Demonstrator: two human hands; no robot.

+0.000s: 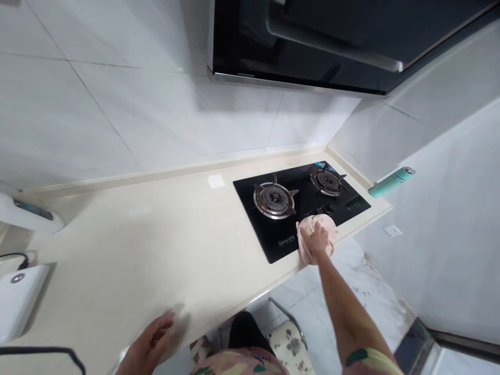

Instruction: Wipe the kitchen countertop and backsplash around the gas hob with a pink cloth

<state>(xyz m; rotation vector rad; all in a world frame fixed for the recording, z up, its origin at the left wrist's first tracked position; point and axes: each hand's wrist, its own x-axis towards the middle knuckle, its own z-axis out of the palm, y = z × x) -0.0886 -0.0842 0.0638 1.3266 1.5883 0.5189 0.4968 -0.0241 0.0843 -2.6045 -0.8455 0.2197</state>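
My right hand (318, 238) reaches out and presses on a pale pink cloth (330, 225), its fingers closed on the fabric. Part of the cloth lies over the front edge of the black glass gas cooktop (261, 237), by the control knobs, and part hangs toward the counter's edge. Two burners sit behind it: the left burner (275, 200) and the right burner (326, 182). Low in the picture, my left hand (150, 344) hovers at the front of the cream countertop (156, 250). Its fingers are loosely bent and it holds nothing.
A green cylinder (390, 182) stands at the counter's right end. At the left are a white appliance (29, 213) and a white box with a cable (23, 299). A black range hood (304, 57) hangs above. A patterned stool (291, 346) is below the counter.
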